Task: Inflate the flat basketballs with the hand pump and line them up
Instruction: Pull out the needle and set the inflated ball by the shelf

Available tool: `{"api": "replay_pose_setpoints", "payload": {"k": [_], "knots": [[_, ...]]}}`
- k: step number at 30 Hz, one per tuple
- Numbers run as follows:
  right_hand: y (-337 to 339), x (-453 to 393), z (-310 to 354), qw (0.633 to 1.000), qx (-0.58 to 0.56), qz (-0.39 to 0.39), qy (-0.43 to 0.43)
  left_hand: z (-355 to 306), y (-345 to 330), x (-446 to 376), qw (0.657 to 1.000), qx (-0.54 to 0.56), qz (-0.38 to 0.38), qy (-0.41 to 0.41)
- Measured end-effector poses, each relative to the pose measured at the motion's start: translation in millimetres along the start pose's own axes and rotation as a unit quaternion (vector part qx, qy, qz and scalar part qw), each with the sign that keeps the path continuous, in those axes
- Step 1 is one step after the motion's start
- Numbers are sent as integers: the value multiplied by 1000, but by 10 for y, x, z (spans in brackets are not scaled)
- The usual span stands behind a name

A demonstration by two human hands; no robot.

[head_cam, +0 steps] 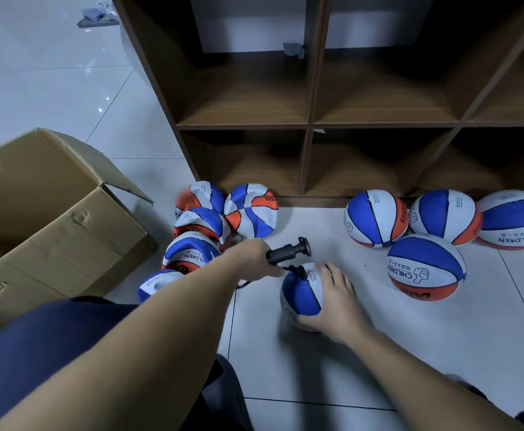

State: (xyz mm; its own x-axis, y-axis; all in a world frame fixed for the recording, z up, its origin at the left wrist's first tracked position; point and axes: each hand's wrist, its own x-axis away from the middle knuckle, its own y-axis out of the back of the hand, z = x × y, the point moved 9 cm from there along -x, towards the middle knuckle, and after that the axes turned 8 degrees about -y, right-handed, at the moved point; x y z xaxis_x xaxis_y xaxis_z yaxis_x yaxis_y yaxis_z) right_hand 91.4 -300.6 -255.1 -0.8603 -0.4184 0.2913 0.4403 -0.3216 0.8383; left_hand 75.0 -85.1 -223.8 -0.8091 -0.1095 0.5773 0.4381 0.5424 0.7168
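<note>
Two hands at work: left hand [256, 258] wrapped round black hand pump [287, 251], its fingers mostly hidden; right hand [335, 301] curled over blue-white ball [301, 293] on floor [363, 353]. Hose end hard to make out. Far right, four inflated balls [425, 267]; left, flat balls [250, 209] beside half-cut-off cardboard box [52, 219].

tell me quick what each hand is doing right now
Left hand: grips the black pump.
Right hand: fingers curled round the basketball on the floor.
</note>
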Motion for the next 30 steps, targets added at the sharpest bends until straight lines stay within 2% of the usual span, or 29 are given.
{"api": "replay_pose_setpoints", "payload": {"k": [2, 5, 8, 14, 19, 30], "knots": [[45, -8, 14, 1000, 3, 13, 12, -113, -201, -59, 998, 57, -2, 5], [30, 6, 42, 999, 29, 19, 14, -206, -394, -98, 988, 140, -47, 36], [-9, 59, 38, 999, 37, 9, 10, -269, -460, -75, 979, 173, -85, 67], [5, 63, -30, 999, 34, 2, 15, -494, -626, -158, 978, 197, -45, 53], [-61, 21, 4, 997, 73, -1, -3, -546, -550, -193, 990, 114, -75, 27], [-72, -11, -103, 998, 55, -14, -32, -703, -293, -67, 990, 63, -125, 25]]}}
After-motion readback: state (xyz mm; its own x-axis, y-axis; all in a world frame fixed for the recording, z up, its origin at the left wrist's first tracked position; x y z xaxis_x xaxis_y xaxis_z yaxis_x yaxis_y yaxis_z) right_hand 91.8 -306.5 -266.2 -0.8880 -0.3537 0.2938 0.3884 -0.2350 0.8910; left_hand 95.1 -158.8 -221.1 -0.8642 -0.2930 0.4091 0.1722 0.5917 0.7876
